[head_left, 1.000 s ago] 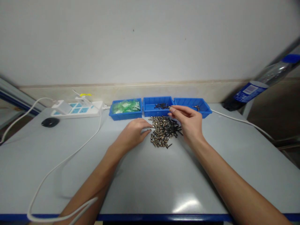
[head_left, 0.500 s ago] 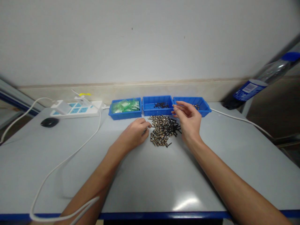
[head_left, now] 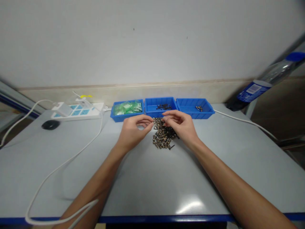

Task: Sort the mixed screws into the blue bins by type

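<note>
A heap of small screws, some brassy and some black, lies on the grey table in front of the blue bins. At the heap's left edge, my left hand has its thumb and fingertips pinched together; whatever is between them is too small to make out. My right hand hovers over the heap's right side, fingers curled and thumb near the index finger. Its fingertips hide part of the black screws, and I cannot make out what they hold.
Behind the heap stand a blue bin with green plastic packets, a middle bin with dark screws, and a right bin with a few brassy screws. A power strip, black mouse, white cable and bottle surround them.
My right hand has moved left and slightly down, away from the right bin to above the heap. My left hand has shifted slightly and extended its fingers into a pinch.
</note>
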`<state>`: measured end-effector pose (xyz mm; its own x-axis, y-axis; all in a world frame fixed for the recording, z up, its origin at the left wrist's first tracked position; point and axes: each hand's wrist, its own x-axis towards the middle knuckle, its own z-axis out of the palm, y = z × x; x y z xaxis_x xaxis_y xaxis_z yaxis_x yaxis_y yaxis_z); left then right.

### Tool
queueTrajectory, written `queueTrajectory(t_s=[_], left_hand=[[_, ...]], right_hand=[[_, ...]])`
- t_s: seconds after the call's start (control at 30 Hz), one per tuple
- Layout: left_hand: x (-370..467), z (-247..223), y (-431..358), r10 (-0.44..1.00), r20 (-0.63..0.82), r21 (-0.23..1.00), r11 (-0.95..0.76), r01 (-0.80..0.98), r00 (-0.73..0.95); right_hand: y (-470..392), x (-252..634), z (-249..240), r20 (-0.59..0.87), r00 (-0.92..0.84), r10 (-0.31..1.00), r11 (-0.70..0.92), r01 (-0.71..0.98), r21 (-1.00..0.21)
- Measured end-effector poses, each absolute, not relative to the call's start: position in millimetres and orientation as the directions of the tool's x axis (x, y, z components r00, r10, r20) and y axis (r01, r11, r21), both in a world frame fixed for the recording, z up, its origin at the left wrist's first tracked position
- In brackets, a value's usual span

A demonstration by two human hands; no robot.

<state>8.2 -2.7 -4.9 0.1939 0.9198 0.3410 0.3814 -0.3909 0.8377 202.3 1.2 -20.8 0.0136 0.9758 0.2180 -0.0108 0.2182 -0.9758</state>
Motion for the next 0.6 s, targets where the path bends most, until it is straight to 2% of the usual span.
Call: queueTrajectory(t_s=[0.1, 0.27, 0.6], left_hand=[[10.5, -3.1, -3.2, 0.967, 0.221, 0.936, -0.248, 0.249, 0.130], [12.0, -1.2, -5.7, 0.987, 0.093, 0.989, -0.107, 0.106, 0.130], [13.4, -3.1, -5.7, 0.972, 0.061, 0.995, -0.077, 0.062, 0.226]], right_hand=[[-2.2, 200.2, -18.5, 0.199, -0.053, 0.979, 0.197, -0.041, -0.980], [-5.5, 199.9, -17.9, 0.137, -0.170, 0.976, 0.121, -0.104, -0.987], [-5.6, 200.2, -16.7, 0.064, -0.198, 0.978, 0.024, -0.200, -0.980]])
